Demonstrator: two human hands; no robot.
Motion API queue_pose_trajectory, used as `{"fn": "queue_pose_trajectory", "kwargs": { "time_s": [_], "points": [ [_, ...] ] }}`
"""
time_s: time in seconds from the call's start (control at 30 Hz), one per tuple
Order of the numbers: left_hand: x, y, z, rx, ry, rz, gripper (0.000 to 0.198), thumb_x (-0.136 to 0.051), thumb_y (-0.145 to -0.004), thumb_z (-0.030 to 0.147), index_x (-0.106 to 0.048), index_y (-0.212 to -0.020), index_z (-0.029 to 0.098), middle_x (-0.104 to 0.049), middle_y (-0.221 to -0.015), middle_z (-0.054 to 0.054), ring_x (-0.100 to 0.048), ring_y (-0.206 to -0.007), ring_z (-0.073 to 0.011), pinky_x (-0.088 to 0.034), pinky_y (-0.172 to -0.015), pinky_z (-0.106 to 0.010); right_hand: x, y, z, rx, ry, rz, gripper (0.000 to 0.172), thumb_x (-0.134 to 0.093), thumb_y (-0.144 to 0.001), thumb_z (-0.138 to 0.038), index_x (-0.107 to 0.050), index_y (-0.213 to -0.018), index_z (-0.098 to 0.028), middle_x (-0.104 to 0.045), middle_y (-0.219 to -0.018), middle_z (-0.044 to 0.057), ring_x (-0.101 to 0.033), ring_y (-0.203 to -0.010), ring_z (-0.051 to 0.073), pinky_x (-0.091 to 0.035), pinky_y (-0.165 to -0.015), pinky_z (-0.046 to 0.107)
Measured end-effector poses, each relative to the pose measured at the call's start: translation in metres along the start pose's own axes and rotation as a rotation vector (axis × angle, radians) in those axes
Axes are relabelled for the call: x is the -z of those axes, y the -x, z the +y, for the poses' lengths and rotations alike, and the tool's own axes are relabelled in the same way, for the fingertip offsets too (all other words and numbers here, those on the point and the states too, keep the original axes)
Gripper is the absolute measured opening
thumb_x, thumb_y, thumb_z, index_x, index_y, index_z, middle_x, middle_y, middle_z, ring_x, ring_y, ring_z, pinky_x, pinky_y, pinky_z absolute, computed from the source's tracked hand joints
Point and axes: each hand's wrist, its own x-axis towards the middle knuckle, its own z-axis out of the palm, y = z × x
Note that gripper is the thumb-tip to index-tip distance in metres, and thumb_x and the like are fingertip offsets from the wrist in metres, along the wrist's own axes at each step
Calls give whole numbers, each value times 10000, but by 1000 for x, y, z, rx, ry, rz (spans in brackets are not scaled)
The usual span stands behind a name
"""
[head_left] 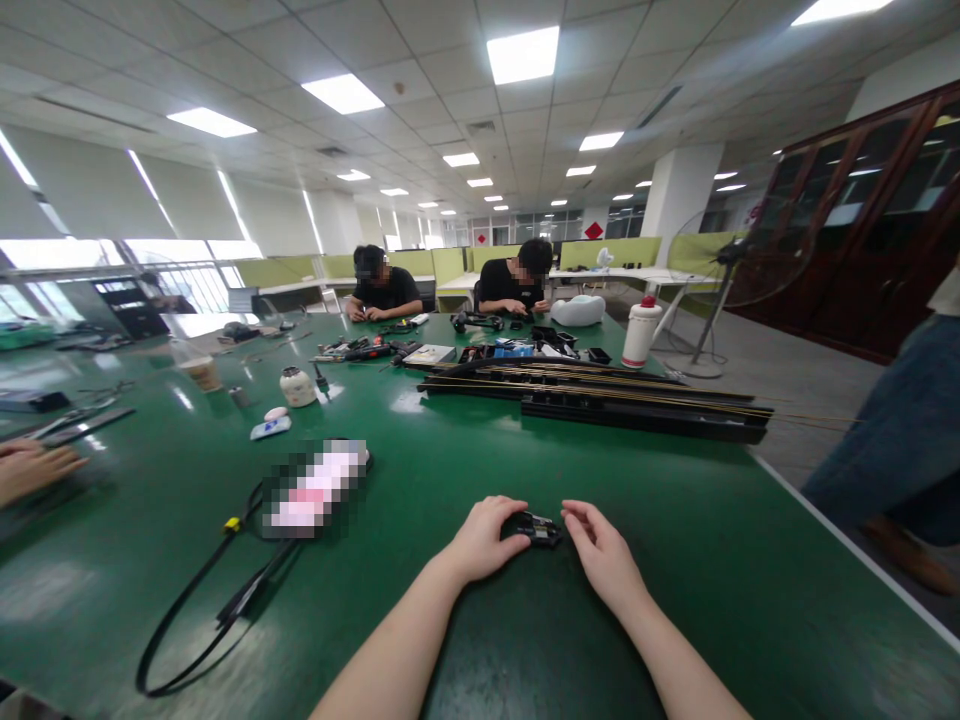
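My left hand [487,540] rests on the green table with its thumb and fingers closed around a small black part [538,530]. Metallic pieces show on the part's upper face, but its exact kind is too small to tell. Just right of it is my right hand [604,560], its thumb and fingertips drawn close together near the part's end. Whatever those fingertips may hold is too small to make out.
Long black rails [645,415] with thin brass-coloured rods lie beyond my hands. A phone [319,490] and a looped black cable [169,610] lie left. Further off are a white bottle [640,335], a jar [298,387] and tools. Another person's hand [37,470] is far left; two people sit opposite.
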Motion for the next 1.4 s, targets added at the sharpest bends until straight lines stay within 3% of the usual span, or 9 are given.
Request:
{"fn": "queue_pose_trajectory", "kwargs": {
  "time_s": [0.93,1.4],
  "points": [
    [-2,-1,-1,-11,22,19,418,-641,-782,307,-546,-1180,223,-588,-1171,-56,-510,-1091,-233,-380,-965,-371,2,0,1,23,81,-11,290,-484,-777,-427,-641,-927,-235,-703,-950,55,-640,-922,238,-485,-837,382],
    [-4,-2,-2,7,-14,6,396,-650,-776,303,-571,-1153,209,-591,-1133,-69,-513,-1068,-235,-396,-943,-375,1,1,2,150,154,-66,272,-497,-797,-380,-664,-944,-223,-674,-998,69,-621,-942,227,-481,-868,374]
  ]
}}
